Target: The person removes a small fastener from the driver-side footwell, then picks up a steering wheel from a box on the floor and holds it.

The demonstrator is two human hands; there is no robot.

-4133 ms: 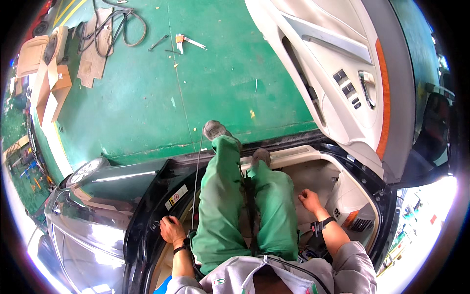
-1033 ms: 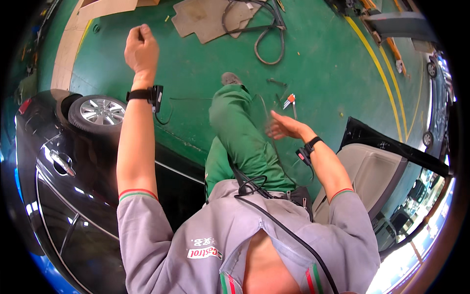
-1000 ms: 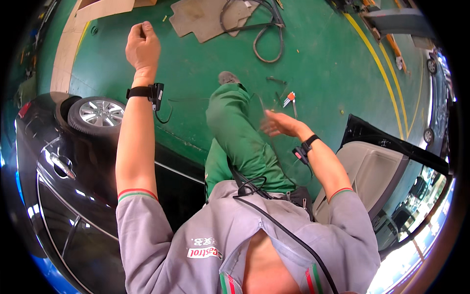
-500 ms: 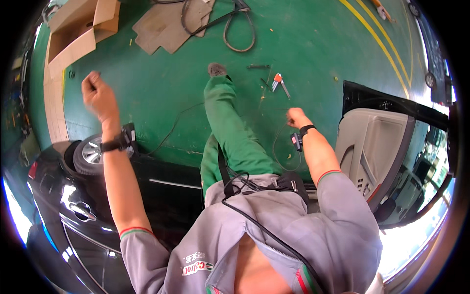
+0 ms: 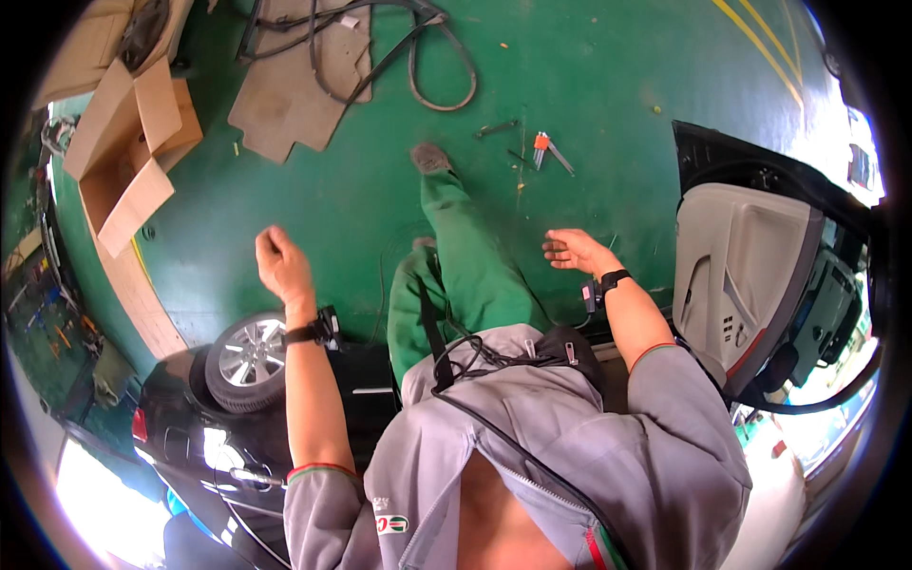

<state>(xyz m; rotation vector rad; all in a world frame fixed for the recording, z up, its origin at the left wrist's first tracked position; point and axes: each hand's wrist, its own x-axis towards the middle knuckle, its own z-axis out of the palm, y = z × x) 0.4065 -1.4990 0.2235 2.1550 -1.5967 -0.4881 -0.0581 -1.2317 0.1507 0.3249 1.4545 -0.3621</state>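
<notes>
My left hand point(image 5: 276, 261) is raised over the green floor with its fingers curled into a loose fist and nothing in it. It hangs above the black car's rear wheel point(image 5: 242, 359). My right hand point(image 5: 573, 252) is spread open, palm down, above the floor to the right of my green-trousered legs point(image 5: 465, 275). It holds nothing. Each wrist wears a black band. A small orange-handled tool point(image 5: 543, 147) and a dark hand tool point(image 5: 498, 127) lie on the floor beyond my right hand.
An open car door point(image 5: 760, 285) with a pale grey inner panel stands at the right. A black car body point(image 5: 237, 437) is at the lower left. Cardboard boxes point(image 5: 123, 142), a floor mat point(image 5: 290, 95) and coiled black cables point(image 5: 418, 57) lie on the green floor ahead.
The view has swung and I have risen out of the car. My left arm has dropped from high overhead toward the wheel. My right hand stays open and has moved outward.
</notes>
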